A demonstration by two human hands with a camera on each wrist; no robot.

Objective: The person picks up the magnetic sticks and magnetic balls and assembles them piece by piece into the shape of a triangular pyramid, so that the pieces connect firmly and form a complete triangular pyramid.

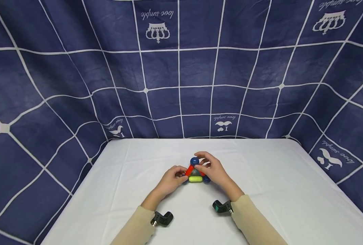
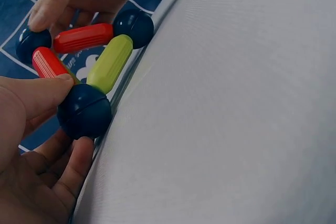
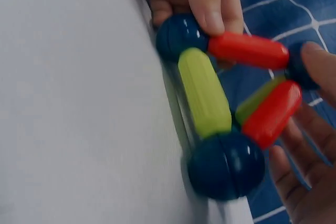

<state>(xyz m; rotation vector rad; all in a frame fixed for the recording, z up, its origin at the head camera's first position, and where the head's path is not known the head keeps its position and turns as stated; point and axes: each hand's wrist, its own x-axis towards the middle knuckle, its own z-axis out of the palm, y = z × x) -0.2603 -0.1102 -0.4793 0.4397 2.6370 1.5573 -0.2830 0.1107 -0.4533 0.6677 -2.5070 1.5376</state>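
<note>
A magnetic ball-and-stick frame stands on the table as a triangle: two red rods (image 3: 249,50) lean up to a top blue ball (image 1: 195,161), and a lime rod (image 1: 195,179) runs along the bottom. Between thumb and fingers, my left hand (image 1: 170,181) holds the lower-left blue ball (image 2: 84,111), its thumb reaching onto the red rod. My right hand (image 1: 214,171) pinches the top ball from the right. The lower-right blue ball (image 3: 227,166) is untouched. Behind the red rods, part of another green rod (image 3: 255,100) shows; its far end is hidden.
White cloth covers the table (image 1: 138,160). A navy curtain (image 1: 196,68) with white grid lines hangs behind its back edge and along both sides. Black wrist-worn devices (image 1: 164,218) jut inward from both beige sleeves (image 1: 135,226), low over the table.
</note>
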